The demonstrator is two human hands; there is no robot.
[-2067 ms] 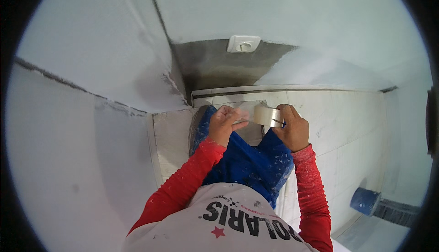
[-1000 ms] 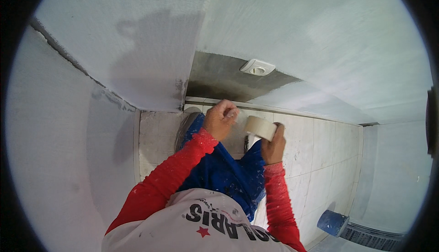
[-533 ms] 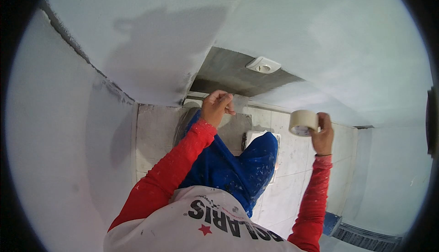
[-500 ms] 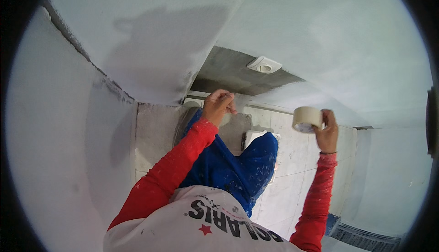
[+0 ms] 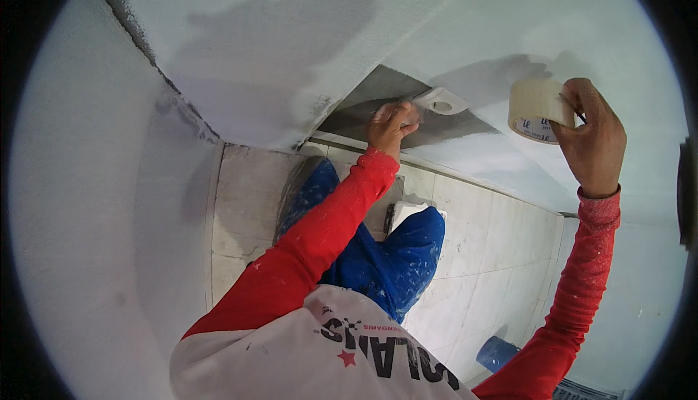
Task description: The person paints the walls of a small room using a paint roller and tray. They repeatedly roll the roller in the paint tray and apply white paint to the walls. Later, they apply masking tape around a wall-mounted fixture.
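In my right hand [image 5: 598,138] is a wide roll of clear packing tape [image 5: 529,103], gripped by its edge with fingers and thumb, out from the wall to the right of the socket. My left hand [image 5: 390,128] is closed in a pinch on a see-through strip of tape [image 5: 414,114], at the left side of the white wall socket [image 5: 443,100]. The strip is hard to follow between the two hands. Around the socket the wall has a dark grey patch [image 5: 374,95].
A narrow trim runs along the wall's foot above pale floor tiles [image 5: 476,255]. By my knee lies a white object [image 5: 407,212], partly hidden. A blue container [image 5: 497,353] stands near my right forearm. Cracked, rough joints [image 5: 131,26] mark the wall at left.
Both hands have moved up toward the wall. My left hand has come right, beside the socket; my right hand has carried the tape roll up and to the right.
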